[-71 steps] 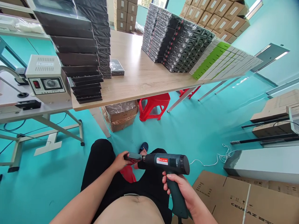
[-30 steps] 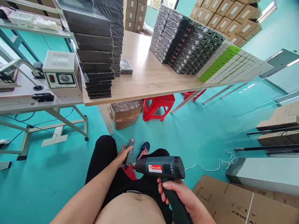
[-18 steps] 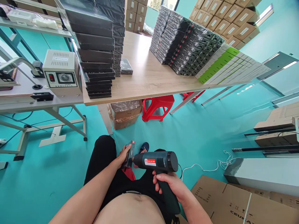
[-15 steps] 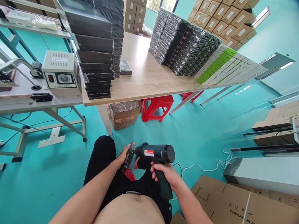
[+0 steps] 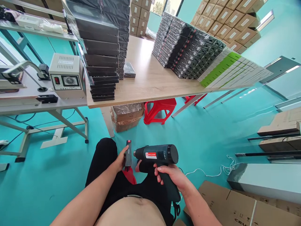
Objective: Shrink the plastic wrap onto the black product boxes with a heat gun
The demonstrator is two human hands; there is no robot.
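Note:
Over my lap, my left hand (image 5: 121, 159) is closed around a slim black box (image 5: 128, 155) with a small red mark at its top end. Its narrow side faces up toward me. My right hand (image 5: 169, 173) grips the handle of a dark heat gun (image 5: 155, 153) that has a red and white label. The gun's metal nozzle points left at the box, with a small gap between them. Part of my left hand's fingers is hidden behind the box.
Ahead is a wooden table (image 5: 141, 91) with stacked black boxes (image 5: 102, 59), wrapped boxes (image 5: 188, 47) and white-green boxes (image 5: 231, 70). A sealing machine's control box (image 5: 67, 77) stands left. Below are a red stool (image 5: 160, 110) and carton (image 5: 127, 117). A white cord (image 5: 211, 175) crosses the floor at right.
My left hand has turned the black box so its narrow side shows, and drawn it slightly left. A gap has opened between nozzle and box. The heat gun has shifted slightly right.

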